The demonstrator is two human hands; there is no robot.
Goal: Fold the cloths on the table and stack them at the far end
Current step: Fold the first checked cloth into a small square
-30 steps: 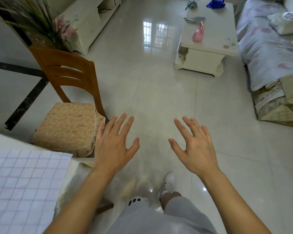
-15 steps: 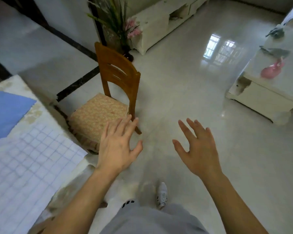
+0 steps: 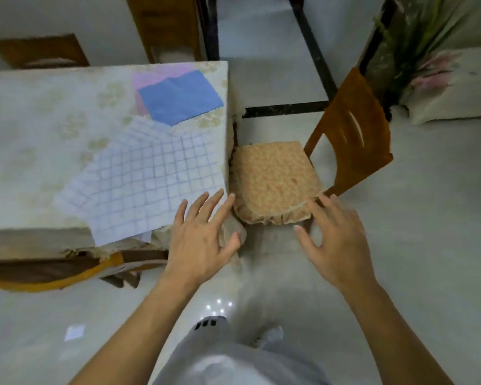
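A table (image 3: pixel 39 129) with a pale floral cover is seen at left. Spread on it, unfolded, are a white checked cloth (image 3: pixel 139 179), a blue cloth (image 3: pixel 179 100) overlapping a pink cloth (image 3: pixel 150 76). A wooden chair (image 3: pixel 350 134) is placed beside it. The left hand (image 3: pixel 202 240) and right hand (image 3: pixel 336 240) are held out, fingers spread, nothing gripped.

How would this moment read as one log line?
left hand: open, empty | right hand: open, empty | checked cloth: unfolded on table

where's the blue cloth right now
The blue cloth lies at the table's far right corner, overlapping a pink cloth, just beyond the checked cloth.
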